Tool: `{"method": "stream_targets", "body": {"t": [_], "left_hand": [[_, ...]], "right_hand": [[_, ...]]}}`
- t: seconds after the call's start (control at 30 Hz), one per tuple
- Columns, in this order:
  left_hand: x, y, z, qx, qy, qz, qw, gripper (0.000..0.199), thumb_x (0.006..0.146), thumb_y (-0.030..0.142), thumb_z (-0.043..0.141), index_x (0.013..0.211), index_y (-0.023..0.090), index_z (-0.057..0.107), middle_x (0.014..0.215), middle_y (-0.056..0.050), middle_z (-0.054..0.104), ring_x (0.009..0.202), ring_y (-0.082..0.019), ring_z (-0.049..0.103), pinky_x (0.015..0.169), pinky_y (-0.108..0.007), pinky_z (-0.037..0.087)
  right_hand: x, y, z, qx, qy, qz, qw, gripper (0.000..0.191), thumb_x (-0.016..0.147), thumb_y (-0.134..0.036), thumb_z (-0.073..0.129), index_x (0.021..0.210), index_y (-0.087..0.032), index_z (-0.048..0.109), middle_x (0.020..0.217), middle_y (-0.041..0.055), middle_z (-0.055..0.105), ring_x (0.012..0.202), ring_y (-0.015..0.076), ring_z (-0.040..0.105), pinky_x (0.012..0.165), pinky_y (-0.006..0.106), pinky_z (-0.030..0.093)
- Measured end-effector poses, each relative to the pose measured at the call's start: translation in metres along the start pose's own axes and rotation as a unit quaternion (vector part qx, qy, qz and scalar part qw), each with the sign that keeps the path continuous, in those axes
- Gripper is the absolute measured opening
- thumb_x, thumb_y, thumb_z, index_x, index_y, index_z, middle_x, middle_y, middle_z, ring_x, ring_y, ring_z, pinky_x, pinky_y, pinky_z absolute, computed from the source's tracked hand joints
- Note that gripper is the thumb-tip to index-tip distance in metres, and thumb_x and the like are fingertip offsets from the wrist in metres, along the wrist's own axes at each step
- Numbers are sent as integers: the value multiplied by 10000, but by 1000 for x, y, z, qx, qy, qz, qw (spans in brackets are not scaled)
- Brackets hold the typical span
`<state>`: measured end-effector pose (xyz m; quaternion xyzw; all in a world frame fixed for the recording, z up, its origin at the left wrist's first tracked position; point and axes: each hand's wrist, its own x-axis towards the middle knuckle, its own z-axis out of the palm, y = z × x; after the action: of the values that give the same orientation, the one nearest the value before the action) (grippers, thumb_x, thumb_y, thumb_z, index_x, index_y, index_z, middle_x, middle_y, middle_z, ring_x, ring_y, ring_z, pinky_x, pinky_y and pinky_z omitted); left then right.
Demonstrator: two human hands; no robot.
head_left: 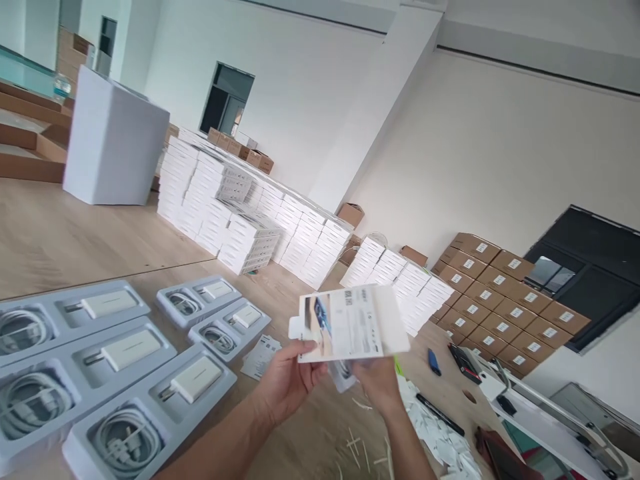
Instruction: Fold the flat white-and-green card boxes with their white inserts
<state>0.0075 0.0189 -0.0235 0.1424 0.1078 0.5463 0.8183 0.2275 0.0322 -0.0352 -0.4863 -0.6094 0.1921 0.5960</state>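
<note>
White, flat, thin-card carton with a colour-printed face (pixel 345 327) is held up above the pale wood-grain table (pixel 310 440), tilted, printed side toward the camera; a small white flap stands out at its left end. Left hand (pixel 293 377) is clamped on the lower left corner, thumb over the print, fingers beneath. Right hand (pixel 377 383) is at the lower right edge, near the left but apart from it; its fingertips are hidden, so cannot tell whether it grips. Pale grey moulded tray (pixel 343 378) shows between the hands, below the carton; its contents are mostly hidden. Handling, judged: carton light, smooth, fairly stiff along folded edges, easily creased at flap and broad faces; best held by edges and corners with mild pressure. Tray likely thin-walled and light, able to flex; best taken by the rim, kept level in case anything sits loose in its recesses.
</note>
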Motion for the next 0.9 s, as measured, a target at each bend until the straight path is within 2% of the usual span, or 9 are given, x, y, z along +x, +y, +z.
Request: {"method": "stream_targets", "body": {"t": [0.07,0.13,0.2,0.27,0.37,0.43,0.57,0.67,0.9], "left_hand": [[6,0,-3,5,63,25,998,325,768,35,622,1072,150,630,874,-49,751,629,-120,677,541,-213,579],[11,-3,-8,35,109,33,993,286,765,30,624,1021,157,641,855,-31,741,596,-105,658,515,-201,565],[14,-9,-12,86,131,29,987,226,757,23,628,947,143,649,815,-26,728,561,-96,636,488,-194,552],[14,-16,-13,133,136,17,982,180,742,13,641,879,129,652,768,-27,715,545,-97,624,480,-196,549],[12,-25,-12,182,113,-13,977,138,736,17,665,831,118,661,754,-44,713,579,-115,640,511,-209,566],[9,-31,-10,206,90,-37,974,127,744,31,678,840,114,674,816,-69,732,631,-129,662,553,-217,581],[6,-37,-9,216,60,-57,973,176,746,58,717,906,125,684,974,-95,750,734,-145,693,630,-226,602],[5,-40,-10,225,58,-55,971,215,737,70,740,936,128,683,1007,-102,753,750,-153,704,629,-223,604],[1,-45,-8,254,30,-87,963,537,704,66,778,1203,178,616,1083,-102,748,892,-207,725,669,-241,613]], "right_hand": [[-2,0,-40,-108,89,36,990,555,548,-282,753,1085,-161,679,1104,116,664,1139,359,544,993,466,430],[-10,0,-77,-224,178,85,954,715,544,-358,748,1223,-186,608,1236,129,580,1220,381,473,1052,499,359],[-17,-1,-104,-293,225,122,921,800,559,-437,725,1296,-177,552,1273,155,536,1229,396,457,1051,517,345],[-20,-6,-119,-299,249,117,914,815,584,-476,690,1314,-150,531,1272,177,523,1220,398,459,1038,519,347],[-19,-16,-120,-280,264,74,920,783,611,-487,655,1303,-141,536,1254,169,525,1201,376,471,1029,498,354],[-17,-21,-112,-285,246,54,925,763,624,-469,647,1303,-139,539,1241,158,532,1204,365,463,1036,483,349],[-19,-18,-94,-340,194,56,918,722,641,-404,619,1311,-145,549,1290,164,501,1242,371,415,1052,485,325],[-22,-15,-90,-372,185,69,907,708,642,-372,617,1318,-172,552,1343,165,461,1249,384,399,1034,496,337],[-22,-18,-92,-377,203,72,901,692,650,-366,653,1310,-177,565,1323,168,480,1227,381,419,1028,507,354]]}}
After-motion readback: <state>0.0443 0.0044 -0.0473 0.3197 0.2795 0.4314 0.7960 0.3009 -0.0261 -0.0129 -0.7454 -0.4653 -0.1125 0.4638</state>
